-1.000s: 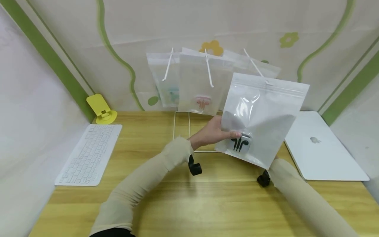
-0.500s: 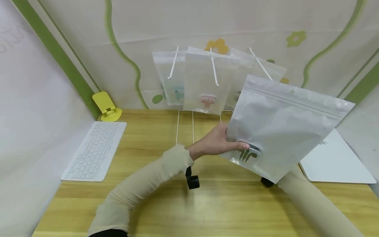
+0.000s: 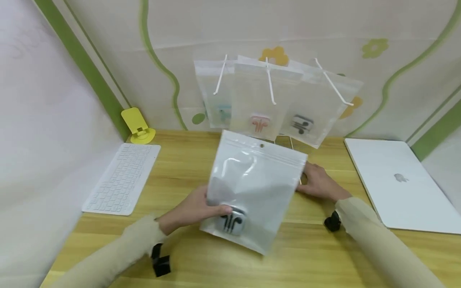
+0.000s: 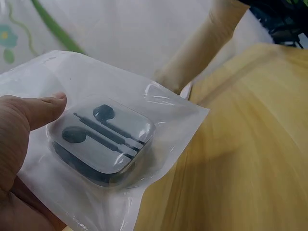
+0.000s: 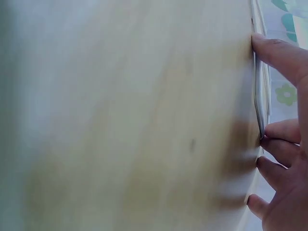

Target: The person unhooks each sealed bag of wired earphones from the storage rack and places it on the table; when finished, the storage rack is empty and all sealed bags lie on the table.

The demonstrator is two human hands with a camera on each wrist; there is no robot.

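Note:
My left hand (image 3: pixel 198 208) grips the lower left side of a clear zip bag (image 3: pixel 252 180), thumb on the front. A boxed pair of black earphones (image 3: pixel 233 221) lies in its bottom corner; the left wrist view shows the earphone case (image 4: pixel 101 139) closely beside the thumb. The bag hangs above the table, tilted, in front of the rack. My right hand (image 3: pixel 318 182) is low by the white wire base of the rack, with thumb and fingers spread. In the right wrist view the fingertips of the right hand (image 5: pixel 284 159) rest at the tabletop (image 5: pixel 144 120); whether they touch the wire is unclear.
Three similar bags hang from white hooks behind: one with a blue item (image 3: pixel 225 113), one with pink earphones (image 3: pixel 260 124), one with black earphones (image 3: pixel 301 125). A white keyboard (image 3: pixel 120 180) and yellow phone stand (image 3: pixel 138 126) stand left, a closed laptop (image 3: pixel 399 180) right.
The left hand has carried the bag left and toward me, uncovering the right hook and its hanging bag. My right hand, earlier hidden behind the bag, now shows near the rack base.

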